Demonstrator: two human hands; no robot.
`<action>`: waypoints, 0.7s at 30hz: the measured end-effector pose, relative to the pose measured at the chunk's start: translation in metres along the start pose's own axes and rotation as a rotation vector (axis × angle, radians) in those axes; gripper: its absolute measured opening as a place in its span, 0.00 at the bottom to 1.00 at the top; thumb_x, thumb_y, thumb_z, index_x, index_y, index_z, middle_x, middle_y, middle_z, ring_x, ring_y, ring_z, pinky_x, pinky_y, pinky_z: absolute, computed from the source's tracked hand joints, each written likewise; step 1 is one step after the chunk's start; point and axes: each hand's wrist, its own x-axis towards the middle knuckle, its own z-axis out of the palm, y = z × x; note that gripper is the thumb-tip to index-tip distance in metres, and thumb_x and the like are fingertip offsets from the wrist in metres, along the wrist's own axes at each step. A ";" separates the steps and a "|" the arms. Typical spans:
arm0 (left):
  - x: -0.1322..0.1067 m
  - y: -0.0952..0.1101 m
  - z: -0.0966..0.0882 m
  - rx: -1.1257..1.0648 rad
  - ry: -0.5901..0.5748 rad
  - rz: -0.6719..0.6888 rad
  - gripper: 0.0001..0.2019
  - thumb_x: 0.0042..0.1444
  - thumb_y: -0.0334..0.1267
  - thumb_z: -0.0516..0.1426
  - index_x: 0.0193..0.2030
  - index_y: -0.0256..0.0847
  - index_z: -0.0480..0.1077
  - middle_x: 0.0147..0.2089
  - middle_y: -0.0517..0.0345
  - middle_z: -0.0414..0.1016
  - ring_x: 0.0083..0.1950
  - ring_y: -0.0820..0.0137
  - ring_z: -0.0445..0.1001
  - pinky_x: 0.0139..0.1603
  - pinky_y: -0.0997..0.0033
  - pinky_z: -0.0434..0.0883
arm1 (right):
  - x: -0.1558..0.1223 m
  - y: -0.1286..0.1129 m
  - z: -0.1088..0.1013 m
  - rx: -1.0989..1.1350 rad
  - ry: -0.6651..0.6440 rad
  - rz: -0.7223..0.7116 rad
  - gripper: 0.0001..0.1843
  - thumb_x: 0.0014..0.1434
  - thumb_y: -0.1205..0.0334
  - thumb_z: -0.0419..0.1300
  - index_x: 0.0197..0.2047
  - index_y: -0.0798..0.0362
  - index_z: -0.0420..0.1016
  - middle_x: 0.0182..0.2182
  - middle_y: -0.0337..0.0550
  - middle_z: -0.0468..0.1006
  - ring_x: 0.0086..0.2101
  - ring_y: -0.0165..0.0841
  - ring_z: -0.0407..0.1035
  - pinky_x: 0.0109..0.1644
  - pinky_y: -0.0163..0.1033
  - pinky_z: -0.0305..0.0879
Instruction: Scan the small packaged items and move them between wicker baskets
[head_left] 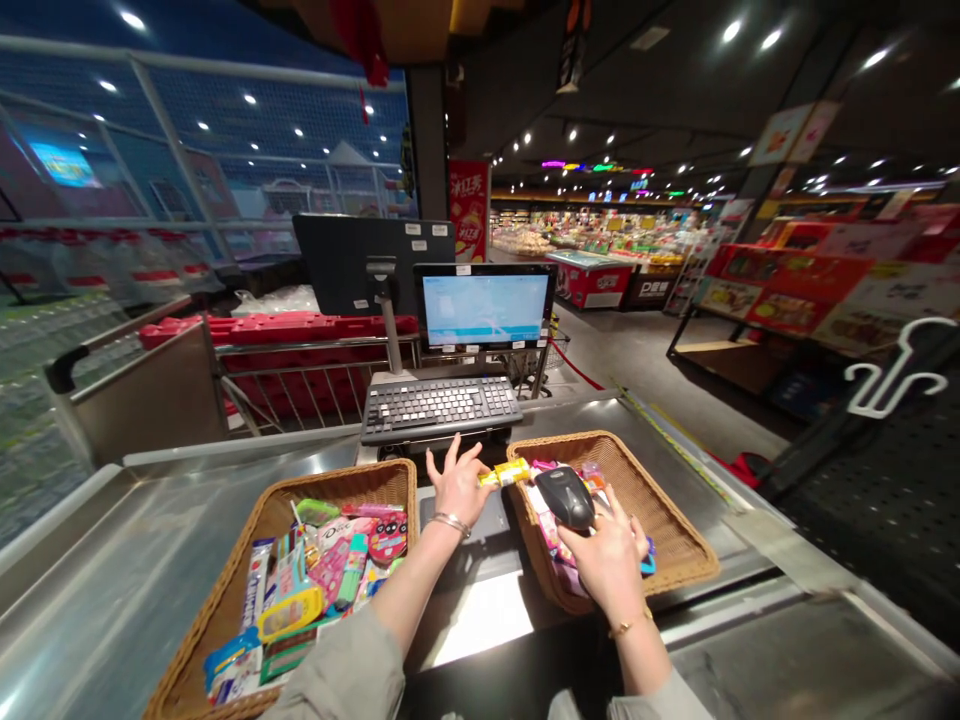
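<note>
Our left hand (pixel 456 490), in the head view, pinches one end of a small, glossy yellow packet (pixel 513 471) at its three o'clock, other fingers spread; our right hand (pixel 606 555) grips a black plastic handheld scanner (pixel 566 497). We judge the packet light, slippery, best held by its end. Wicker edges flank it: brown rectangular basket (pixel 664 520) at four o'clock, brown wicker basket (pixel 223 600) at eight, with open counter (pixel 487 545) between.

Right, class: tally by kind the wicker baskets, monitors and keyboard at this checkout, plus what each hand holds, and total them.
Wicker baskets: 2
Monitors: 2
Keyboard: 1
Yellow packet, left hand: 1
Handheld barcode scanner, right hand: 1
Total: 7
</note>
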 end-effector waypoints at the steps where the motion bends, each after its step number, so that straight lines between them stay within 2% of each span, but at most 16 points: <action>1: 0.000 0.002 0.002 -0.002 -0.001 0.009 0.04 0.52 0.40 0.65 0.33 0.48 0.75 0.62 0.62 0.74 0.73 0.54 0.53 0.69 0.28 0.33 | 0.001 0.003 -0.002 -0.004 0.011 0.010 0.18 0.51 0.49 0.60 0.42 0.46 0.81 0.52 0.46 0.78 0.64 0.47 0.56 0.65 0.60 0.42; 12: 0.003 0.036 0.020 -0.025 -0.076 0.063 0.05 0.51 0.39 0.66 0.33 0.48 0.75 0.61 0.63 0.74 0.73 0.54 0.53 0.69 0.27 0.33 | 0.007 0.035 -0.019 0.005 0.067 0.055 0.16 0.50 0.46 0.59 0.32 0.46 0.81 0.46 0.46 0.82 0.63 0.49 0.57 0.65 0.61 0.43; 21: 0.004 0.058 0.040 -0.030 -0.146 0.132 0.05 0.50 0.39 0.66 0.34 0.48 0.75 0.61 0.61 0.74 0.74 0.53 0.52 0.70 0.28 0.31 | 0.014 0.064 -0.028 -0.014 0.069 0.099 0.19 0.51 0.43 0.58 0.35 0.47 0.82 0.48 0.47 0.81 0.63 0.49 0.57 0.65 0.61 0.43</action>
